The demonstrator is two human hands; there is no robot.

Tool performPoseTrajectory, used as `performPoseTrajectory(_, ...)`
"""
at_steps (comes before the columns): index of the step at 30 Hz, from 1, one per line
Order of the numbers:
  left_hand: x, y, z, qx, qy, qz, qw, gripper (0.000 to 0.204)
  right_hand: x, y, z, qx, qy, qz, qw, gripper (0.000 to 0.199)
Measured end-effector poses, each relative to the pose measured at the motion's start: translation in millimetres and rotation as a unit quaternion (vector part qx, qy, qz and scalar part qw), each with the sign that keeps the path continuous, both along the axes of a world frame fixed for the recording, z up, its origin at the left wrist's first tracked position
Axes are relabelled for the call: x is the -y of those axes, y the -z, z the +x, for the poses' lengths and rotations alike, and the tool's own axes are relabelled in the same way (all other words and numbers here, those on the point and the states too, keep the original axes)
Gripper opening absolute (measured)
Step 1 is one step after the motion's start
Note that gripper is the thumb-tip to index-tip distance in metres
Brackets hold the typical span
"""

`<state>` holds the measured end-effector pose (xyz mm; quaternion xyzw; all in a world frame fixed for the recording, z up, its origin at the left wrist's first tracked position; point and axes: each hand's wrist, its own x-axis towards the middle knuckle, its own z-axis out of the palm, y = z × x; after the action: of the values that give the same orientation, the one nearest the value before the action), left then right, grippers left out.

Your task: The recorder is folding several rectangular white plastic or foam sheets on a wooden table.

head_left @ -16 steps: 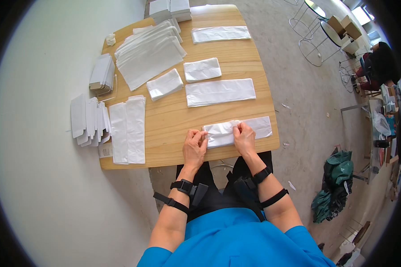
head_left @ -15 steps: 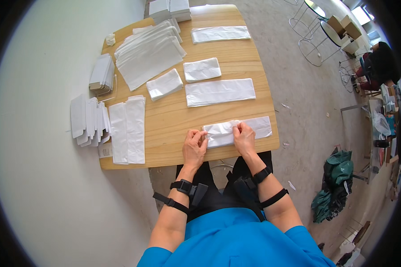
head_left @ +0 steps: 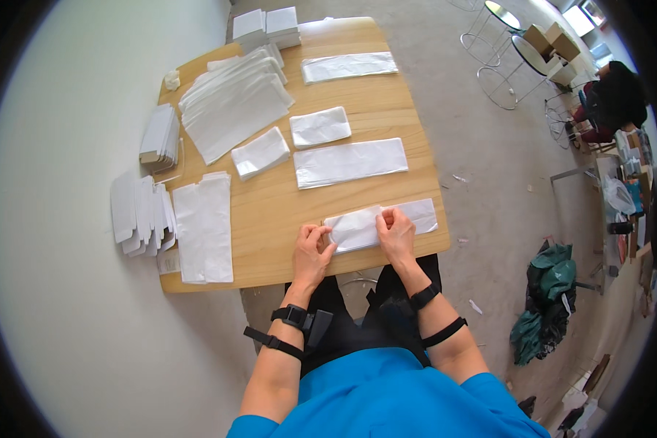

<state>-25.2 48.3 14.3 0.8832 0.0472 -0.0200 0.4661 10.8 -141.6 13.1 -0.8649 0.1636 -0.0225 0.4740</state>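
A strip of thin folded white sheets (head_left: 354,228) lies near the table's front edge, its left half doubled over and its right end in a single flat band. My left hand (head_left: 314,252) is curled at the strip's left end, thumb and fingertips against the edge. Over the middle, my right hand (head_left: 397,235) pinches the upper edge of the folded layer. Farther back lies another long white strip (head_left: 351,163). Two shorter folded white bundles (head_left: 320,127) (head_left: 260,153) rest beyond it, toward the left.
A fanned pile of white sheets (head_left: 233,102) covers the table's far left, with stacked white boxes (head_left: 266,29) behind. White cartons (head_left: 144,215) and an upright white stack (head_left: 204,230) line the left side. Green and black bags (head_left: 544,303) lie on the floor; a person (head_left: 613,102) sits far right.
The folded layer between my hands has gone from wrinkled and shiny to flatter and smoother. Both hands keep nearly the same places on the strip, while the whole view has shifted slightly.
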Motion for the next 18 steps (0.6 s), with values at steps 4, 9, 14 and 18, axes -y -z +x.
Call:
performPoseTrajectory(4, 2, -3, 1, -0.018, -0.003, -0.005, 1.0, 0.032, 26, -7, -8, 0.044, 0.054, -0.007, 0.998, 0.017)
performPoseTrajectory(9, 3, -3, 0, -0.014, 0.001, 0.0, 1.0, 0.032, 51, -12, -26, 0.102, 0.017, -0.025, 0.994, 0.012)
performPoseTrajectory(14, 0, -2, -2, 0.006, -0.042, -0.051, 0.998, 0.026, 41, -17, -30, 0.189, -0.122, -0.125, 0.966, 0.013)
performPoseTrajectory(18, -4, -1, 1, -0.009, -0.139, -0.076, 0.987, 0.015, 18, -23, -17, 0.081, -0.13, -0.031, 0.988, 0.011)
